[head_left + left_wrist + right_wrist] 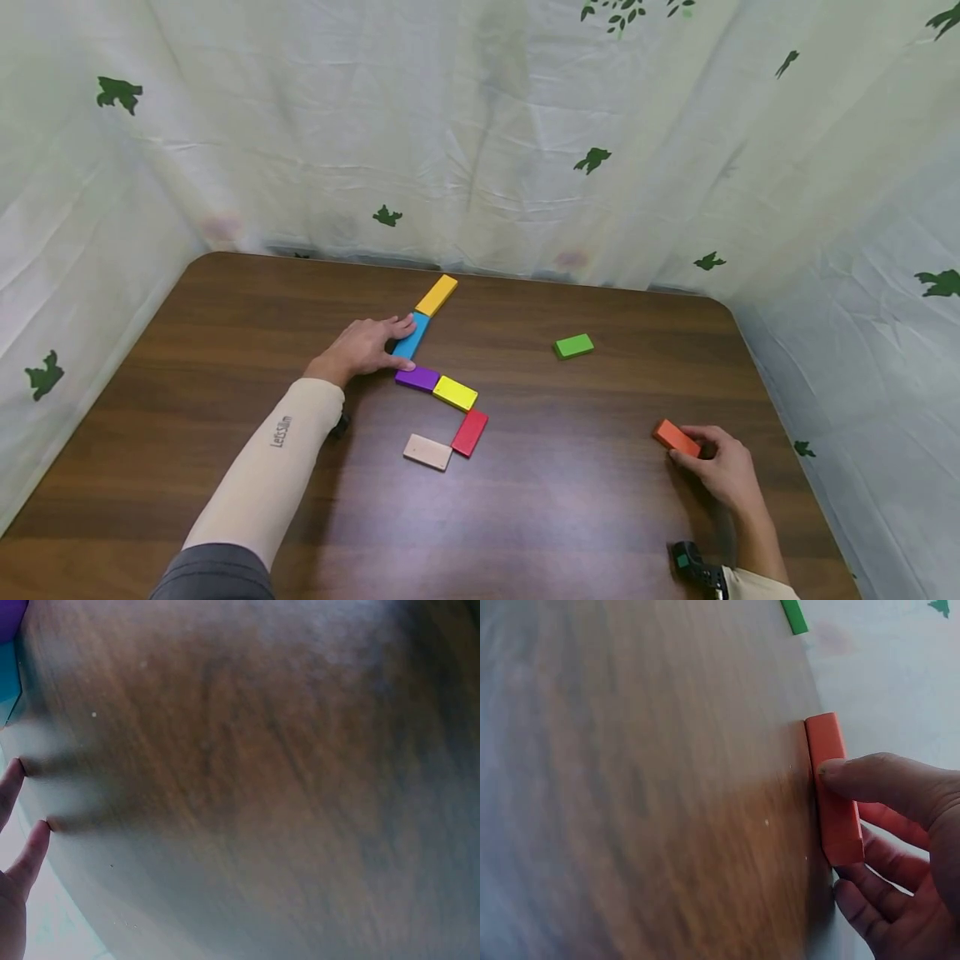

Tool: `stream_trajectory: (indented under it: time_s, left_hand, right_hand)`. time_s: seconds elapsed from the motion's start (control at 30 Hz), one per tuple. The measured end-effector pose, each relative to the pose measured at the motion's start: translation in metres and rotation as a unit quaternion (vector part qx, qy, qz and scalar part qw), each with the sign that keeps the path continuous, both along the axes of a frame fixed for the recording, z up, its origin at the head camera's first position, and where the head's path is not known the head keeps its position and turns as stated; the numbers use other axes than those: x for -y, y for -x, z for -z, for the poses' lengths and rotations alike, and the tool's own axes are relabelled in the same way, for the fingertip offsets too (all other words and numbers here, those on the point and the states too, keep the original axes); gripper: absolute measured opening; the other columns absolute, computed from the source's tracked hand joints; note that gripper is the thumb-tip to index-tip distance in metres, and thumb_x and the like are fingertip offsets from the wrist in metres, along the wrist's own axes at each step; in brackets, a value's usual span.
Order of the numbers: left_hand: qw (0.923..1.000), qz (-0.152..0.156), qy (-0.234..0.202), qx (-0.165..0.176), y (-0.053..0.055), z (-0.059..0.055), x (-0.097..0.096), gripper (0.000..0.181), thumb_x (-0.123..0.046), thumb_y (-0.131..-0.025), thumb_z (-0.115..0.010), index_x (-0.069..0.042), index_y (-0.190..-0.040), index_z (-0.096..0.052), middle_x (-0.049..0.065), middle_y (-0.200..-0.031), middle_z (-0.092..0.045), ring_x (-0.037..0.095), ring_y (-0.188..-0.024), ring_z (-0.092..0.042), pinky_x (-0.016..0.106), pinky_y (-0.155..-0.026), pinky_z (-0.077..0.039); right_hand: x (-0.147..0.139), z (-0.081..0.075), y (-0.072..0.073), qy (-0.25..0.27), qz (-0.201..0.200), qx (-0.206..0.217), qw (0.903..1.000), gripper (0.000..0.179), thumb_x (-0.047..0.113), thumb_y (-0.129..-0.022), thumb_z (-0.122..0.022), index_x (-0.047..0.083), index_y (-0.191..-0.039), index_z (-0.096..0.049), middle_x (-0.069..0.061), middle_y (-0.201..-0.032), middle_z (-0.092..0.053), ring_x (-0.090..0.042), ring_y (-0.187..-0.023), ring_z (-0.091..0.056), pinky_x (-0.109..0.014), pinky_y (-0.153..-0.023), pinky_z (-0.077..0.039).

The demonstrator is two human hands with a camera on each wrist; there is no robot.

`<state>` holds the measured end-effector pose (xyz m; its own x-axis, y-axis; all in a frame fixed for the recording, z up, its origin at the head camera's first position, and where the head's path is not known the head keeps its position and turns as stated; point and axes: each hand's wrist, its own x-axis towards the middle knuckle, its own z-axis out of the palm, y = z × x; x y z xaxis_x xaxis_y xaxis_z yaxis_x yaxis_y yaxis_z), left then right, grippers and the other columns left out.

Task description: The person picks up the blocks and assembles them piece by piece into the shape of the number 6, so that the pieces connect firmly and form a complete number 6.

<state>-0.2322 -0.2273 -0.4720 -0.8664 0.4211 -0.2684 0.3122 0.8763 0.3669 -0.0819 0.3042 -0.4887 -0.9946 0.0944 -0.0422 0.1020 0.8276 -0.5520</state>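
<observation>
My left hand (pixel 363 346) reaches in from the left with fingers extended. Its fingertips touch the left side of a blue block (pixel 414 335), and the thumb lies near the seam with the purple block (pixel 417 379). In the left wrist view, two outstretched fingers (pixel 30 859) show at the left, below the corner of the blue block (pixel 7 679). At the right, my right hand (pixel 720 467) pinches an orange block (pixel 677 437) between thumb and fingers. The right wrist view shows the thumb (pixel 885 776) pressed against one face of this orange block (pixel 832 791).
An orange-yellow block (pixel 437 294) adjoins the blue one. From the purple block, yellow (pixel 455 393), red (pixel 470 433) and pale wood blocks (pixel 427 452) form a bent chain. A green block (pixel 573 346) lies apart on the brown table (pixel 555 517). Patterned curtains (pixel 487 125) surround the table.
</observation>
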Motion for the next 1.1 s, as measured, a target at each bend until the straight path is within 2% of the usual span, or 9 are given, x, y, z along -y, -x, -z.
stream_trajectory:
  time_s: [0.3, 0.6, 1.1]
  left_hand:
    - [1.0, 0.003, 0.004, -0.006, 0.0, 0.0, 0.0, 0.087, -0.057, -0.083, -0.066, -0.016, -0.15, -0.03, 0.013, -0.156, -0.027, 0.045, -0.139, -0.028, 0.063, -0.109, -0.019]
    - [0.9999, 0.006, 0.003, -0.009, 0.0, 0.0, 0.001, 0.087, -0.057, -0.083, -0.066, -0.015, -0.15, -0.03, 0.013, -0.156, -0.027, 0.045, -0.138, -0.029, 0.064, -0.109, -0.02]
    - [1.0, 0.001, -0.003, -0.004, -0.001, -0.001, 0.003, 0.087, -0.057, -0.083, -0.066, -0.016, -0.15, -0.029, 0.019, -0.154, -0.028, 0.047, -0.137, -0.029, 0.061, -0.11, -0.021]
  right_hand:
    - [0.013, 0.003, 0.005, 0.0, -0.002, -0.023, 0.9997, 0.036, 0.014, -0.076, -0.082, -0.003, -0.105, -0.07, -0.011, -0.089, -0.064, -0.021, -0.077, -0.054, -0.027, -0.063, -0.042]
    - [0.039, 0.004, 0.012, 0.017, -0.022, -0.002, 0.9996, 0.036, 0.01, -0.075, -0.081, -0.002, -0.106, -0.069, -0.011, -0.092, -0.064, -0.023, -0.081, -0.056, -0.031, -0.069, -0.045]
    - [0.095, 0.004, 0.025, 0.037, -0.094, -0.012, 0.9948, 0.029, 0.01, -0.073, -0.083, 0.003, -0.098, -0.072, -0.004, -0.086, -0.063, -0.016, -0.074, -0.053, -0.027, -0.064, -0.044]
